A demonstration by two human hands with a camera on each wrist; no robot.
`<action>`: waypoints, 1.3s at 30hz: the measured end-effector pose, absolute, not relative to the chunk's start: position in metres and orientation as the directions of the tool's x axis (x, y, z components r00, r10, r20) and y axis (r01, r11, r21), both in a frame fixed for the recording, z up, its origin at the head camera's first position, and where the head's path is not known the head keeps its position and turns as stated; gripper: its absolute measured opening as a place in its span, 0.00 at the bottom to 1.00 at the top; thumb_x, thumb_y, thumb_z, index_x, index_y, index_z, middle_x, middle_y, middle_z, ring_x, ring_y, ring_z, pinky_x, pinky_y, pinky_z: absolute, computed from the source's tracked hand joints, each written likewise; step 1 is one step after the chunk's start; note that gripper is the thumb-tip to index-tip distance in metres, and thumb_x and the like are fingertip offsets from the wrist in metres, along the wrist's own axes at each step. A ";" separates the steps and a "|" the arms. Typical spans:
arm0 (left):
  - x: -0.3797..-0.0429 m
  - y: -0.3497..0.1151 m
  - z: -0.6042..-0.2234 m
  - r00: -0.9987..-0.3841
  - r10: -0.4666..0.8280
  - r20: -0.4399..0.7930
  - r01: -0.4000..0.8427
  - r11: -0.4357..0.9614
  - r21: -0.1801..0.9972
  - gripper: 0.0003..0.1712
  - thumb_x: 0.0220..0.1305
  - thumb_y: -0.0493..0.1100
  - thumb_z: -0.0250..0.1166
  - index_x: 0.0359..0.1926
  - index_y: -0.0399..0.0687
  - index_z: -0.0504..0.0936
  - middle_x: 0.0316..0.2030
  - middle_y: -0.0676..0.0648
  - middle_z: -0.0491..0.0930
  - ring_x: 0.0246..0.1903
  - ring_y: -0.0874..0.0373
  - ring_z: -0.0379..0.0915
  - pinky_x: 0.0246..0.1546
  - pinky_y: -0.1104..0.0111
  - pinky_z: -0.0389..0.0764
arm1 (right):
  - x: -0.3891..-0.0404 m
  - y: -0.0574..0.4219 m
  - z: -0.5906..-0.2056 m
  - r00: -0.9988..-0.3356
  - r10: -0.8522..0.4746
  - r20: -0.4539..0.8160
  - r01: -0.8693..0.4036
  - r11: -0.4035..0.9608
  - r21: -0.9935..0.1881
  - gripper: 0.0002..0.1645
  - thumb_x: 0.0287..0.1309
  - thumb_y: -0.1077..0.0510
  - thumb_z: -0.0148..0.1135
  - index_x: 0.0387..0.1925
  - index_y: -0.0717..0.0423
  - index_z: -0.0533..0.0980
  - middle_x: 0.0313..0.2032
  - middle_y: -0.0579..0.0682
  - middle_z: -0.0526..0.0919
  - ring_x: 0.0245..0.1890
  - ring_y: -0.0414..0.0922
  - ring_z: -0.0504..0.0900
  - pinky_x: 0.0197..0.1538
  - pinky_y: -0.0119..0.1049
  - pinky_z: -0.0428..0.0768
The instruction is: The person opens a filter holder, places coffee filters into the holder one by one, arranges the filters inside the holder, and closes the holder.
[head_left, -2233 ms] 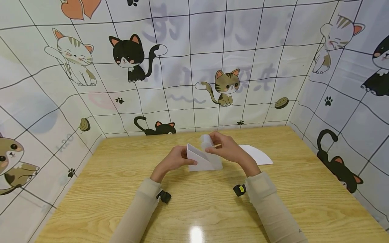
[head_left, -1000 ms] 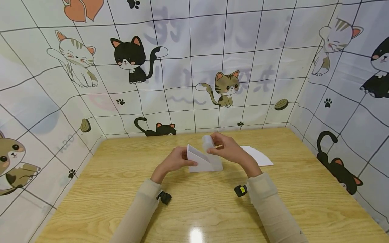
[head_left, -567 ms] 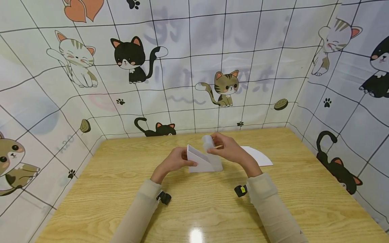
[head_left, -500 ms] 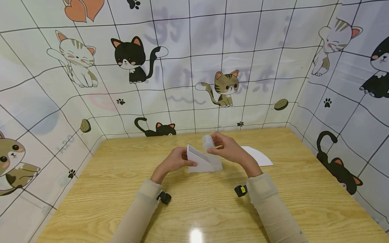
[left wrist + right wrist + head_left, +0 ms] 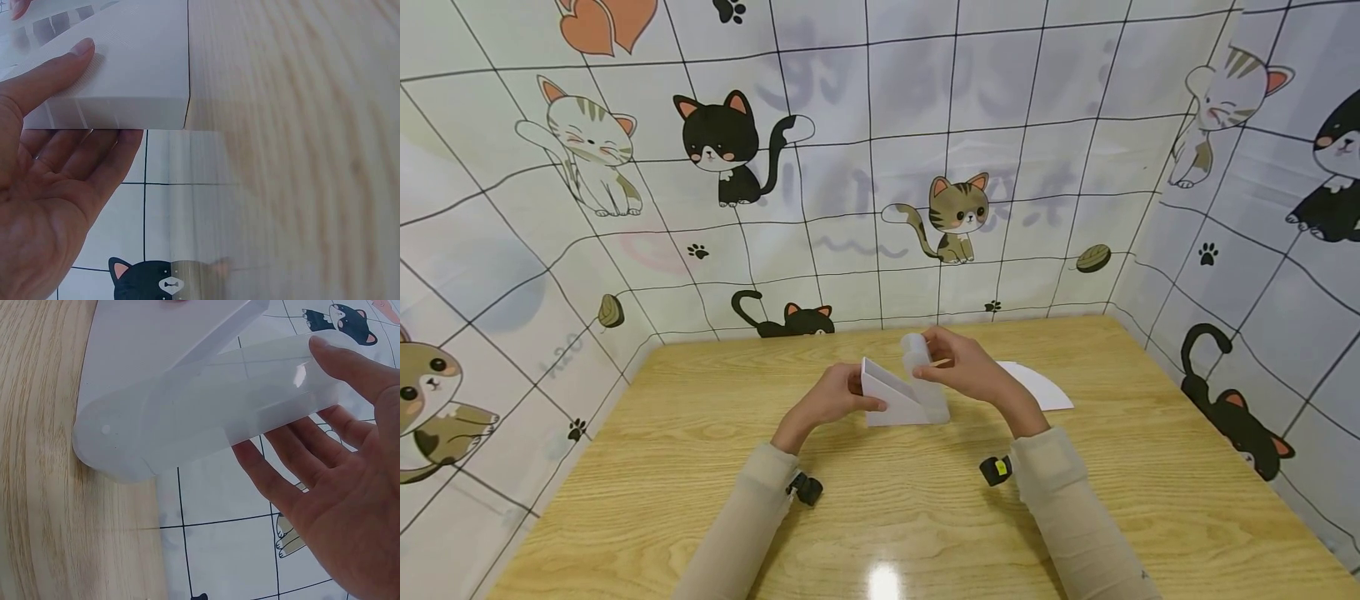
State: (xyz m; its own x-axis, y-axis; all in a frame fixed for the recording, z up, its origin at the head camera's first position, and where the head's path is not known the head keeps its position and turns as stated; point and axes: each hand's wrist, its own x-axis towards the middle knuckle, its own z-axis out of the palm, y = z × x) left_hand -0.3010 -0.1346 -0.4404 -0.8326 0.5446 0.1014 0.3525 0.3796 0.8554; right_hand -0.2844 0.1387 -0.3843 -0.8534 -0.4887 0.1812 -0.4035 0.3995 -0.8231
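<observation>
A white wedge-shaped box (image 5: 891, 402) with a slanted top edge stands on the table. My left hand (image 5: 832, 393) holds it by its tall side, thumb on the front face and fingers behind, as the left wrist view also shows. A translucent plastic cover (image 5: 206, 406), long and rounded at its lower end, meets the box at the low corner. It is swung up, apart from the slanted edge. With thumb and fingers, my right hand (image 5: 962, 367) grips the upper end of this cover. Whether anything lies inside the box cannot be seen.
A white fan-shaped sheet (image 5: 1041, 387) lies on the wooden table (image 5: 887, 500) behind my right wrist, partly hidden by it. Cat-printed cloth walls (image 5: 835, 208) close off the back and both sides. Small black cameras sit on both wrists.
The right hand and the upper end of the translucent cover have shifted slightly to the right. The left hand and the box keep their place.
</observation>
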 end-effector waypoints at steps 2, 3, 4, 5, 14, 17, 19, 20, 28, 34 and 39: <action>-0.301 -0.135 -0.441 -0.829 0.549 0.107 0.360 0.378 0.853 0.18 0.62 0.38 0.76 0.52 0.42 0.85 0.47 0.41 0.89 0.42 0.56 0.88 0.43 0.65 0.87 | -0.284 0.139 -0.384 -0.854 -0.489 0.179 -0.402 0.400 -0.823 0.26 0.67 0.53 0.70 0.62 0.53 0.73 0.51 0.56 0.84 0.53 0.52 0.85 0.62 0.56 0.81; -0.301 -0.135 -0.441 -0.828 0.550 0.108 0.362 0.377 0.852 0.18 0.62 0.38 0.76 0.52 0.41 0.85 0.47 0.41 0.89 0.42 0.56 0.88 0.43 0.65 0.87 | -0.284 0.139 -0.384 -0.853 -0.491 0.180 -0.404 0.399 -0.823 0.26 0.67 0.53 0.70 0.62 0.53 0.73 0.51 0.56 0.84 0.53 0.52 0.85 0.62 0.56 0.81; -0.301 -0.135 -0.441 -0.827 0.552 0.110 0.364 0.376 0.852 0.18 0.62 0.38 0.76 0.53 0.41 0.85 0.47 0.41 0.89 0.42 0.56 0.88 0.43 0.65 0.87 | -0.284 0.139 -0.384 -0.854 -0.489 0.179 -0.402 0.400 -0.824 0.26 0.67 0.53 0.70 0.62 0.52 0.73 0.51 0.56 0.84 0.53 0.52 0.85 0.61 0.55 0.81; -0.301 -0.135 -0.441 -0.826 0.553 0.110 0.365 0.376 0.852 0.19 0.62 0.38 0.76 0.53 0.41 0.84 0.47 0.41 0.89 0.42 0.56 0.88 0.43 0.65 0.87 | -0.284 0.139 -0.384 -0.853 -0.489 0.180 -0.402 0.399 -0.824 0.25 0.67 0.53 0.70 0.61 0.52 0.73 0.51 0.56 0.84 0.53 0.52 0.85 0.61 0.55 0.81; -0.300 -0.136 -0.440 -0.828 0.551 0.106 0.359 0.375 0.855 0.19 0.61 0.38 0.76 0.53 0.42 0.84 0.48 0.41 0.89 0.44 0.55 0.88 0.44 0.64 0.87 | -0.282 0.140 -0.382 -0.851 -0.493 0.180 -0.403 0.392 -0.827 0.27 0.67 0.54 0.69 0.63 0.55 0.72 0.52 0.58 0.84 0.55 0.54 0.84 0.62 0.57 0.80; -0.301 -0.135 -0.441 -0.829 0.549 0.105 0.359 0.378 0.853 0.19 0.61 0.38 0.76 0.53 0.42 0.85 0.48 0.42 0.89 0.43 0.55 0.88 0.44 0.64 0.87 | -0.283 0.140 -0.382 -0.850 -0.494 0.182 -0.404 0.392 -0.826 0.27 0.67 0.54 0.69 0.63 0.56 0.72 0.53 0.59 0.84 0.55 0.55 0.84 0.62 0.57 0.80; -0.301 -0.135 -0.441 -0.829 0.549 0.107 0.360 0.378 0.853 0.20 0.61 0.38 0.76 0.53 0.42 0.85 0.48 0.42 0.89 0.43 0.55 0.88 0.44 0.64 0.87 | -0.283 0.140 -0.383 -0.849 -0.495 0.184 -0.405 0.388 -0.828 0.27 0.67 0.55 0.69 0.63 0.56 0.72 0.53 0.59 0.84 0.55 0.55 0.84 0.62 0.57 0.80; -0.301 -0.135 -0.441 -0.831 0.547 0.104 0.357 0.380 0.853 0.20 0.61 0.38 0.76 0.53 0.43 0.85 0.48 0.42 0.89 0.43 0.55 0.88 0.44 0.64 0.87 | -0.283 0.140 -0.383 -0.848 -0.496 0.185 -0.406 0.386 -0.828 0.27 0.67 0.55 0.69 0.63 0.56 0.72 0.52 0.59 0.84 0.55 0.55 0.84 0.62 0.57 0.80; -0.301 -0.135 -0.441 -0.834 0.542 0.099 0.356 0.393 0.848 0.19 0.61 0.38 0.76 0.53 0.43 0.85 0.47 0.42 0.89 0.42 0.56 0.88 0.44 0.65 0.87 | -0.285 0.141 -0.385 -0.842 -0.504 0.193 -0.417 0.380 -0.826 0.27 0.67 0.54 0.70 0.63 0.54 0.72 0.52 0.57 0.84 0.54 0.53 0.85 0.60 0.55 0.82; -0.301 -0.135 -0.440 -0.831 0.547 0.102 0.365 0.396 0.843 0.19 0.62 0.38 0.76 0.53 0.43 0.85 0.47 0.41 0.89 0.43 0.56 0.88 0.44 0.65 0.87 | -0.285 0.142 -0.383 -0.843 -0.501 0.194 -0.417 0.380 -0.826 0.26 0.67 0.54 0.70 0.62 0.55 0.73 0.51 0.57 0.84 0.53 0.53 0.85 0.61 0.55 0.81; -0.301 -0.136 -0.440 -0.828 0.551 0.106 0.369 0.392 0.843 0.19 0.62 0.39 0.76 0.54 0.42 0.85 0.48 0.41 0.89 0.43 0.55 0.88 0.44 0.65 0.87 | -0.284 0.143 -0.382 -0.840 -0.505 0.198 -0.422 0.380 -0.823 0.26 0.68 0.55 0.69 0.62 0.57 0.72 0.51 0.59 0.84 0.54 0.54 0.84 0.61 0.56 0.81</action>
State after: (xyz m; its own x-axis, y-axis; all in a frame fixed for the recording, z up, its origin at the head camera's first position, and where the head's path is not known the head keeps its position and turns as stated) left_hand -0.3009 -0.1358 -0.4404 -0.8280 0.5506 0.1063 0.3687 0.3918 0.8429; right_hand -0.2839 0.1435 -0.3819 -0.8401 -0.5052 0.1976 -0.4221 0.3798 -0.8232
